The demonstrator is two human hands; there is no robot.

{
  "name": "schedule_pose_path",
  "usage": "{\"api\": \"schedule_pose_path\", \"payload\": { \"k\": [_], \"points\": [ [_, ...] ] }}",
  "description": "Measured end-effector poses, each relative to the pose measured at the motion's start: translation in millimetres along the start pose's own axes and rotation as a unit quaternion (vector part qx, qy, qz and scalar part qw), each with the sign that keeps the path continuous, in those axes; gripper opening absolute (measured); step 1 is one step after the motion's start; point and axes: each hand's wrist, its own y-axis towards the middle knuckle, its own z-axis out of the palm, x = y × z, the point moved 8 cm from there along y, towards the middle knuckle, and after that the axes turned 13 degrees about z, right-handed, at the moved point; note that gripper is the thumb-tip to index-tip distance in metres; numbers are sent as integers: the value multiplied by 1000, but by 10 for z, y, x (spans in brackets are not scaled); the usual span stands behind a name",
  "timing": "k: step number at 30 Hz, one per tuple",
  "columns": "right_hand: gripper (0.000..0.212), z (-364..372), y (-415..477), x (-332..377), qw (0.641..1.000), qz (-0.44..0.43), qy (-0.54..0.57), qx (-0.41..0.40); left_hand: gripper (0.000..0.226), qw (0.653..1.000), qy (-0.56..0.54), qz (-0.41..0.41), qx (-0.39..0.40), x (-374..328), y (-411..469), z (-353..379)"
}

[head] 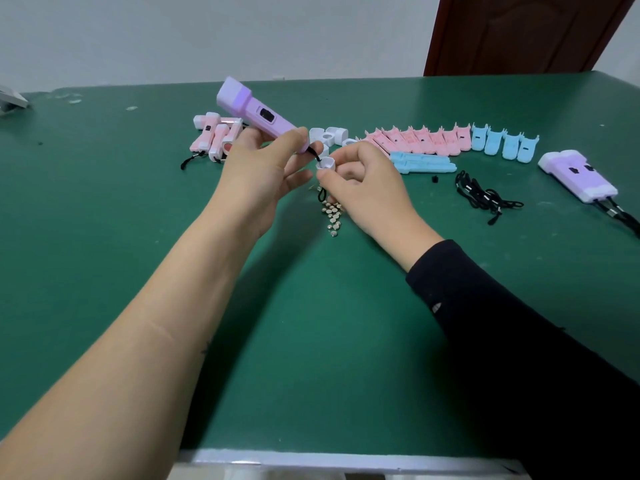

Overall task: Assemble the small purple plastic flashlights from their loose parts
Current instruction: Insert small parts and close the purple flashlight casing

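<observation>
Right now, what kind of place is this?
Likely a small hand-assembly bench: green table, a sorted row of pink shell halves, a pile of button cells, finished purple flashlights set aside.

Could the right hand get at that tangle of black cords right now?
Probably, for reach: the black cords lie uncovered just right of the right hand, with mostly bare table between. But it pinches the white cap, so it would have to let go first.

One purple plastic flashlight (258, 114) was raised, head tilted far-left; white plastic tail cap (326, 165) just off its near end. Two assembled purple flashlights (576, 174) lay right.
</observation>
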Motion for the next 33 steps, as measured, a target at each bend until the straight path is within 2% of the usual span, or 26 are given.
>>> {"api": "schedule_pose_path", "payload": {
  "k": [7,11,17,24,33],
  "points": [
    [18,56,10,12,999,-3,-17,28,12,999,40,-11,2,58,-27,17],
    [11,51,12,42,998,-12,-52,16,13,998,52,-20,8,94,-42,31],
    [13,-18,-68,155,995,-70,-72,-12,4,997,0,-64,40,175,-68,103],
    [12,-150,-143,266,985,-120,-95,-80,11,978,-80,-181,66,300,-140,167],
    [22,-216,-175,345,978,-136,-106,-114,7,967,-113,-221,61,325,-173,182]
  ]
}}
